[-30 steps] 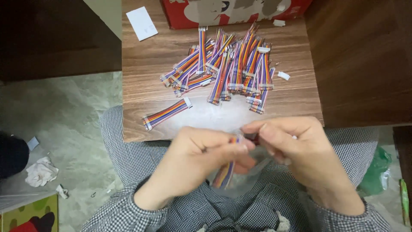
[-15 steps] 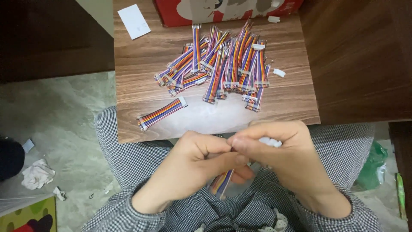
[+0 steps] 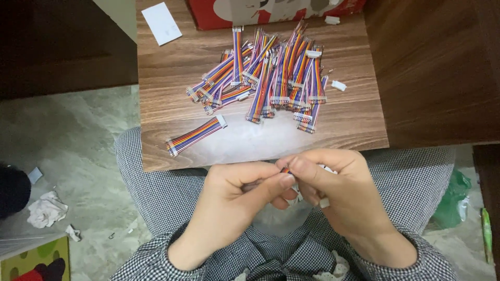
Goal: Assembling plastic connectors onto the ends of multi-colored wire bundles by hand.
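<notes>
Fingertips of the left hand (image 3: 237, 190) and right hand (image 3: 333, 182) meet closed on a rainbow ribbon cable (image 3: 285, 170), mostly hidden between them above the lap, near of the cable pile (image 3: 271, 75) on the wooden table (image 3: 172, 145).

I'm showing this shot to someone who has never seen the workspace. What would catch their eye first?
First the heap of rainbow ribbon cables on the small wooden table, with one cable lying apart near its front edge. Next, low in the picture, the left hand and right hand meet over the lap, their fingers pinching a small cable end. A red box sits at the table's far edge.
</notes>
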